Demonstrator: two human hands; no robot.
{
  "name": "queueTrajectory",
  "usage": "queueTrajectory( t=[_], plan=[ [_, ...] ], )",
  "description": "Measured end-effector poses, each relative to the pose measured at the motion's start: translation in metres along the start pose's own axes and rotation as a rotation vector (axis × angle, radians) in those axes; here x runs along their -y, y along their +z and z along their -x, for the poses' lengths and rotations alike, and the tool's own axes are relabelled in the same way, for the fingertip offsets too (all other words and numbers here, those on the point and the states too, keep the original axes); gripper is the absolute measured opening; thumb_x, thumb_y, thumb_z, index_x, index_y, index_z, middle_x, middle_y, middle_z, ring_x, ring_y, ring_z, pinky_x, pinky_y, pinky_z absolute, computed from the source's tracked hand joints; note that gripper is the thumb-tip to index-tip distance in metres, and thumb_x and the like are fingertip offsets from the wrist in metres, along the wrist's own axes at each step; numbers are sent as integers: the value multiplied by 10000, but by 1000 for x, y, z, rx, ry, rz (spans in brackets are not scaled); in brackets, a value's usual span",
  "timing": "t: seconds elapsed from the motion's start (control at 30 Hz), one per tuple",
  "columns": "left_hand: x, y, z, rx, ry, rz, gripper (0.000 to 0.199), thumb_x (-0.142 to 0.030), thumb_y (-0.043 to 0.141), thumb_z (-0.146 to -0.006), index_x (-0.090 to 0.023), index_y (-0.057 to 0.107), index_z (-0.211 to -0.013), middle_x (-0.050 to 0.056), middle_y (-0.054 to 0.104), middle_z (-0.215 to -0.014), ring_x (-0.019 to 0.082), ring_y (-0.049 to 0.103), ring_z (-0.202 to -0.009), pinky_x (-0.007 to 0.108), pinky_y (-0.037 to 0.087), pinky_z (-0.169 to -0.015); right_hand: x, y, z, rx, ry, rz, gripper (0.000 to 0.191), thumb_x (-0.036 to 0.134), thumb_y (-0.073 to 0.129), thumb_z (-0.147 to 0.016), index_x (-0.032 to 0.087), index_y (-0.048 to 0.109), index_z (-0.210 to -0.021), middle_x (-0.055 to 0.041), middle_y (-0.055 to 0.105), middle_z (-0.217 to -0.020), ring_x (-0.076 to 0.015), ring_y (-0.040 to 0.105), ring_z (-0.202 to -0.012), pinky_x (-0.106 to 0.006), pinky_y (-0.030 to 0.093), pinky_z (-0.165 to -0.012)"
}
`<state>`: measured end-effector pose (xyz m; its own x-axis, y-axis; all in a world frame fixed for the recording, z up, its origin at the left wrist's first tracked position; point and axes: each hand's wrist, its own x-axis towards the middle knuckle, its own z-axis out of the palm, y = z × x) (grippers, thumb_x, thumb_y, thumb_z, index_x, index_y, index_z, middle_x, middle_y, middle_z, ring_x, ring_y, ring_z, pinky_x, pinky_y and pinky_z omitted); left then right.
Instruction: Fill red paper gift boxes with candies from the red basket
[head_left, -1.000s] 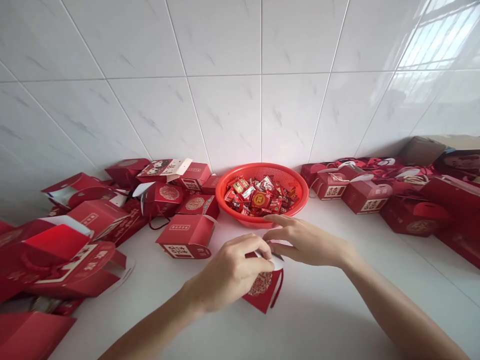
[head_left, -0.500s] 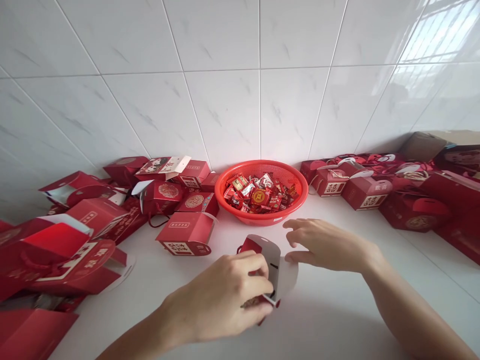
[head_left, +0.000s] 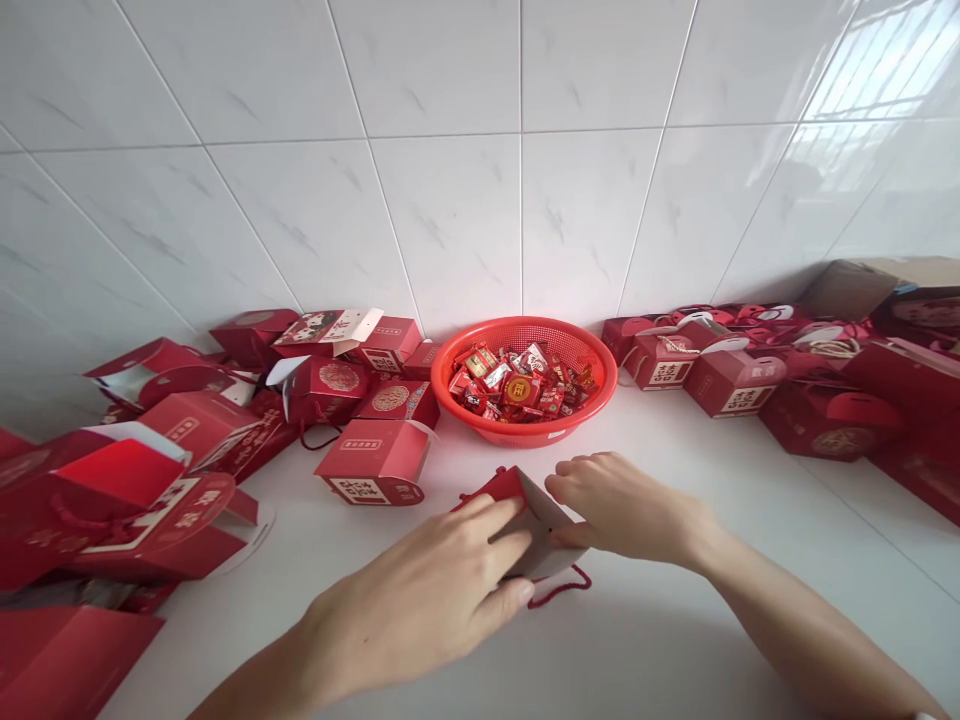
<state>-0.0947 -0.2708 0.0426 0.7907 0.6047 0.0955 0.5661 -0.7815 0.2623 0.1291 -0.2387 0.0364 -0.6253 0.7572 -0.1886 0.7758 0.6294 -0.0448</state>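
Observation:
A small red box (head_left: 536, 530) with a grey inside lies open between my hands, a red cord handle (head_left: 562, 588) trailing from its lower edge. My left hand (head_left: 457, 585) grips its left side, with fingertips inside the opening and the thumb at the near edge. On the other side, my right hand (head_left: 622, 505) pinches the right flap between thumb and fingers. Just beyond is a red plastic basket (head_left: 517, 432) holding many small wrapped candies (head_left: 517, 385).
Red boxes (head_left: 375, 460), several with open flaps, crowd the left side. More closed red boxes (head_left: 735, 382) stand at the right, near a brown carton (head_left: 847, 290). A white tiled wall (head_left: 450, 220) rises behind the white table (head_left: 675, 640).
My right hand has moved left and taken hold of the box's flap. The box has turned and its opening is spread wider; the cord handle now shows below it.

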Motion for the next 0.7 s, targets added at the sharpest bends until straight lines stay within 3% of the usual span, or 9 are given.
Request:
queueTrajectory(
  t=[0.13,0.3,0.47,0.63,0.7],
  plan=[
    [8,-5,1,-18,-90,-55,322,-237,460,-1012,-217,673,-1252,96,649,-1310,237,672,-1063,336,539,-905,1,3,-1,-30,-36,6,161,258,629,-935,143,678,-832,-85,725,-831,-239,706,-737,-307,297,-574],
    [11,-1,-11,52,-252,-42,221,-157,595,-886,-220,678,-1081,76,640,-1168,243,650,-977,340,535,-814,2,5,-5,-92,-4,-24,209,210,553,-969,160,621,-777,-64,693,-761,-200,667,-680,-309,241,-557],
    [18,7,-22,60,-340,-80,139,-94,532,-874,-187,621,-924,94,643,-1029,271,632,-1002,371,519,-825,4,4,-8,-145,-1,-71,46,194,600,-921,163,597,-955,-61,697,-858,-187,638,-690,-300,266,-562],
    [23,2,-26,-29,-382,43,230,-57,435,-914,-193,593,-1010,79,689,-999,243,678,-953,336,508,-780,3,5,-7,-261,-131,-101,416,110,603,-855,179,522,-1258,-107,665,-1182,-175,654,-763,-280,376,-594],
    [26,-2,-26,-41,-386,80,259,-57,406,-933,-197,576,-1068,65,701,-956,220,689,-866,301,490,-701,3,5,-5,-294,-198,-99,437,104,575,-887,226,524,-1304,-112,612,-1299,-158,656,-772,-279,410,-615]
  ],
)
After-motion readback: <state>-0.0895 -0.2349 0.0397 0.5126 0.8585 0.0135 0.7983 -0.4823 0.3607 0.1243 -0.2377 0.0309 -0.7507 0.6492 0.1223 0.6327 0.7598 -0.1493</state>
